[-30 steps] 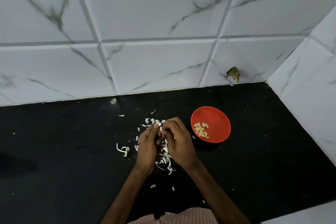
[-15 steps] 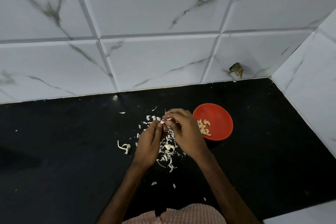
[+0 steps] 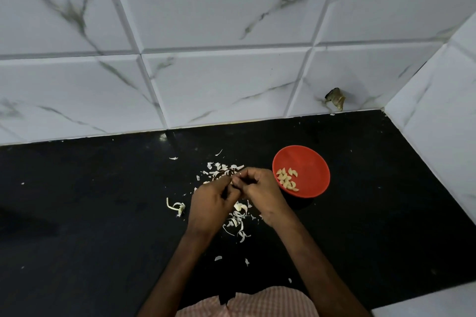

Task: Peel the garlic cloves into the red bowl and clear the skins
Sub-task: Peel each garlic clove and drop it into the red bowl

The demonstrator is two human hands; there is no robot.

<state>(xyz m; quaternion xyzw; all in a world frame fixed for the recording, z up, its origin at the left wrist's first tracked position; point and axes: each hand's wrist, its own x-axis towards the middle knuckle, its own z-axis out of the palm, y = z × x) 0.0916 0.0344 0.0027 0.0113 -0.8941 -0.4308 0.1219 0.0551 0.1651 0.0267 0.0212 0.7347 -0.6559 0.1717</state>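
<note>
Red bowl [image 3: 309,162] holds several peeled cloves [image 3: 287,179]; my left hand [image 3: 211,203] and right hand [image 3: 260,188] pinch something small, hidden, between them. Skins [image 3: 238,216] litter the black surface [image 3: 103,213], uncleared.

The counter [image 3: 103,213] under the hands looked like polished black stone. Beyond them rose glossy marbled tiles [image 3: 226,85] (grey-veined); the skins [image 3: 238,219] looked papery.
</note>
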